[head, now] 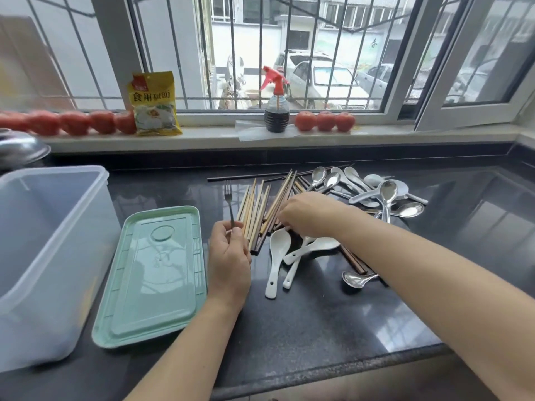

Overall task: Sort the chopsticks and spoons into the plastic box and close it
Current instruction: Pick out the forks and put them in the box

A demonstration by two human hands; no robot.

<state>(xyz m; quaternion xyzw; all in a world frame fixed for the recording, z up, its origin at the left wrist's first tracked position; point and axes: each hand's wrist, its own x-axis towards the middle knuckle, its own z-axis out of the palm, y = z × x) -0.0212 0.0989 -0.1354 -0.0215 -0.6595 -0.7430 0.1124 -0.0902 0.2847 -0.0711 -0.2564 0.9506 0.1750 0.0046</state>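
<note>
The clear plastic box (43, 256) stood open at the far left of the dark counter (304, 328), and nothing could be made out inside it. Its green lid (153, 273) lay flat just beside it, between the box and the left hand (228, 256).

The left hand pinched the handle of a small metal fork (229, 202) between thumb and fingertips, tines pointing away toward the window. The right hand (307, 212) reached across the pile of chopsticks (257, 212), fingers curled down onto them — whether they had closed round any stick could not be told.

The chopsticks, pale and dark, fanned out in the middle of the counter. Three white ceramic spoons (278, 256) lay at their near end, a heap of metal and white spoons (373, 189) sat further back on the right, and one metal spoon (357, 278) lay alone under the right forearm.

Open counter remained along the near edge and to the far right. Along the sill stood rows of tomatoes (324, 120), a yellow packet (153, 104) and a spray bottle (276, 111); a metal pot lid (20, 146) showed at the left edge.
</note>
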